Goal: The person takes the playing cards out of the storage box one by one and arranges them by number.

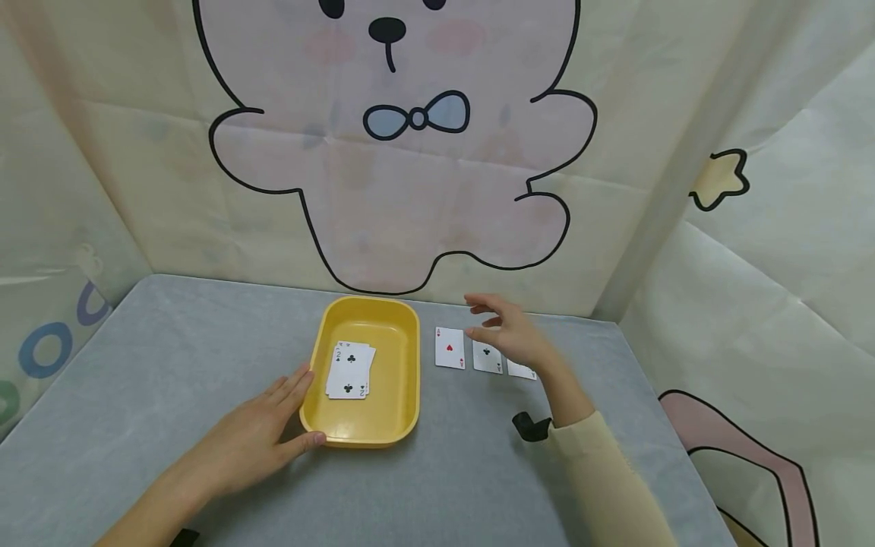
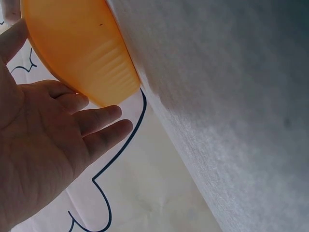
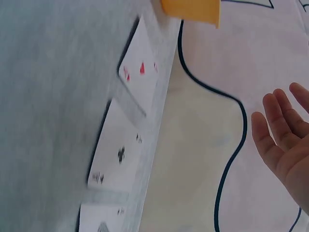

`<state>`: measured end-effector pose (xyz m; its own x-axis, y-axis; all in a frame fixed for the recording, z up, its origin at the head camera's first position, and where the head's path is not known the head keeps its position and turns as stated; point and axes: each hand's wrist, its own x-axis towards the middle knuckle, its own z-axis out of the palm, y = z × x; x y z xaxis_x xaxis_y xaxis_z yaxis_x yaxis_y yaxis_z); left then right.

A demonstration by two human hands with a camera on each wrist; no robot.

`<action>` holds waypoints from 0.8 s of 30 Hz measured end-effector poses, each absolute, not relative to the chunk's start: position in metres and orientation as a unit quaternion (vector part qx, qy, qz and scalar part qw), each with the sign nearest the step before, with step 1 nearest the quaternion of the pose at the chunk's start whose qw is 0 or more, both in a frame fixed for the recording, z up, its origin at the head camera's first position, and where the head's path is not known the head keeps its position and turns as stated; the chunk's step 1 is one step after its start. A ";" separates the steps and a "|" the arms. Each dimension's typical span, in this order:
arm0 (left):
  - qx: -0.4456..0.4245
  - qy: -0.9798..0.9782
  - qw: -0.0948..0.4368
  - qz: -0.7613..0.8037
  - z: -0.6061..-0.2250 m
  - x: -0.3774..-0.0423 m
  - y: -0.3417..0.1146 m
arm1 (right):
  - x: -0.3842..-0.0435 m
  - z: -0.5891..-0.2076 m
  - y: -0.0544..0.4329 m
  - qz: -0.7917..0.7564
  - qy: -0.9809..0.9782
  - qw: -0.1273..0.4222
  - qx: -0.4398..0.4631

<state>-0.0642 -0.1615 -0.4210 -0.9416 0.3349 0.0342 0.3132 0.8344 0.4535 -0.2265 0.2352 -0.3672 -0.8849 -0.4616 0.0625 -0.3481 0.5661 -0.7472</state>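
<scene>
My left hand (image 1: 256, 433) rests against the left side of a yellow tray (image 1: 394, 365), fingers extended along its wall and thumb at the near left corner. In the left wrist view these fingers (image 2: 99, 120) look fairly straight beside the tray's orange-looking underside (image 2: 82, 43). A small pile of playing cards (image 1: 350, 372), a two of clubs on top, lies in the tray. Above the row to its right hovers my right hand (image 1: 513, 330), fingers loosely bent and holding nothing. Under it are an ace of hearts (image 1: 450, 348), an ace of clubs (image 1: 487, 359) and a third card (image 1: 522, 371), partly hidden.
A grey cloth (image 1: 437, 486) covers the table. Behind its back edge hangs a curtain (image 1: 649, 99) with a cartoon animal. More printed curtain stands at both sides. A black strap end (image 1: 531, 427) sticks out by my right wrist.
</scene>
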 end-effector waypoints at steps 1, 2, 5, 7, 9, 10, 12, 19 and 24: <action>0.169 0.958 0.024 0.232 -0.421 -0.064 -0.161 | -0.226 -0.367 0.230 -0.409 0.880 0.070 -0.232; 0.168 0.958 0.025 0.232 -0.421 -0.064 -0.161 | -0.225 -0.368 0.224 -0.411 0.878 0.069 -0.235; 0.168 0.958 0.025 0.231 -0.422 -0.064 -0.161 | -0.223 -0.368 0.208 -0.416 0.873 0.065 -0.245; 0.169 0.958 0.024 0.231 -0.422 -0.064 -0.162 | -0.222 -0.369 0.198 -0.419 0.869 0.061 -0.255; 0.171 0.957 0.022 0.231 -0.422 -0.064 -0.162 | -0.220 -0.371 0.188 -0.424 0.863 0.060 -0.268; 0.172 0.957 0.022 0.232 -0.422 -0.064 -0.162 | -0.220 -0.372 0.184 -0.426 0.861 0.059 -0.273; 0.172 0.957 0.021 0.233 -0.422 -0.065 -0.162 | -0.219 -0.374 0.174 -0.428 0.856 0.058 -0.285; 0.172 0.957 0.023 0.232 -0.422 -0.065 -0.162 | -0.215 -0.381 0.146 -0.423 0.851 0.071 -0.305; 0.170 0.957 0.028 0.233 -0.423 -0.066 -0.162 | -0.213 -0.387 0.130 -0.441 0.837 0.090 -0.312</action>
<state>-0.0659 -0.1616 -0.4227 -0.9405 0.3387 0.0264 0.3130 0.8338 0.4547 -0.2130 0.1295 -0.3870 -0.7895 -0.6009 0.1247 -0.4428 0.4171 -0.7937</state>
